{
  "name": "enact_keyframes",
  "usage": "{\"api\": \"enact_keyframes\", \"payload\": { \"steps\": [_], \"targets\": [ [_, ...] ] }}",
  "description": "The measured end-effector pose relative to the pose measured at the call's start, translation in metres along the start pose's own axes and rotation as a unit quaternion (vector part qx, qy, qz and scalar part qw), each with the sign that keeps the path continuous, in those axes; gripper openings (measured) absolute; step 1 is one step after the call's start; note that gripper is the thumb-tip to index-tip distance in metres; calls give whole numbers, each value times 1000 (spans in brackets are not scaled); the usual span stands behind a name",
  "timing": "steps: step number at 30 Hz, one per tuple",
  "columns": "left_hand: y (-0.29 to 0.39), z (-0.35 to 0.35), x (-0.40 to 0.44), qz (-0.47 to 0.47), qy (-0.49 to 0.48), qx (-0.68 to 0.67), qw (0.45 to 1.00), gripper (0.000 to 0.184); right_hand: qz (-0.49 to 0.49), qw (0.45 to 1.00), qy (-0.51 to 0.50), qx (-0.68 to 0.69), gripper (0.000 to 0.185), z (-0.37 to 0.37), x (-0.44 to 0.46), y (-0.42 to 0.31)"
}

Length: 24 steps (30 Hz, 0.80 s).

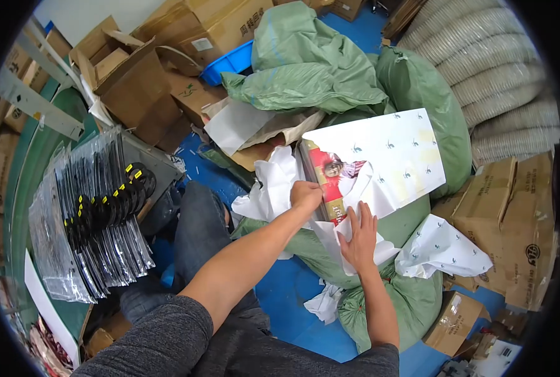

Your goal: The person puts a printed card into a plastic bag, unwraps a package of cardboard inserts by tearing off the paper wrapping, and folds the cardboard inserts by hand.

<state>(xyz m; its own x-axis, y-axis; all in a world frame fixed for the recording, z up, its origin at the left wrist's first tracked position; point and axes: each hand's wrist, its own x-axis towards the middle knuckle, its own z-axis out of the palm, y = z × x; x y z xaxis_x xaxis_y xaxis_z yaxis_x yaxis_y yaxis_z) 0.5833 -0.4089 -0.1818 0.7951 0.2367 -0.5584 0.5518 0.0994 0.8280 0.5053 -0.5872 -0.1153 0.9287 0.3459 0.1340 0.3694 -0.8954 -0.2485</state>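
Observation:
A thick stack or flat box with a red and gold printed face lies on green sacks in front of me, partly covered by white wrapping paper with small dark marks. At its near left edge my left hand is closed, fingers curled against the edge; what they pinch, if anything, is hidden. My right hand lies open at the lower edge, fingers stretched over the printed face and the paper. Crumpled white paper bunches beside my left hand.
Green sacks pile around the work. On the left, many clear plastic packs with black parts stand on a green surface. Cardboard boxes are at the right, others at the back left, near a blue bin. White patterned paper lies right.

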Motion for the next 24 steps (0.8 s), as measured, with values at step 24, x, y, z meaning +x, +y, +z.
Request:
{"api": "enact_keyframes", "payload": {
  "steps": [24],
  "targets": [
    [-2, -20, -17, 34, -109, -47, 992, 18, -73, 991, 77, -79, 45, 23, 68, -62]
  ]
}}
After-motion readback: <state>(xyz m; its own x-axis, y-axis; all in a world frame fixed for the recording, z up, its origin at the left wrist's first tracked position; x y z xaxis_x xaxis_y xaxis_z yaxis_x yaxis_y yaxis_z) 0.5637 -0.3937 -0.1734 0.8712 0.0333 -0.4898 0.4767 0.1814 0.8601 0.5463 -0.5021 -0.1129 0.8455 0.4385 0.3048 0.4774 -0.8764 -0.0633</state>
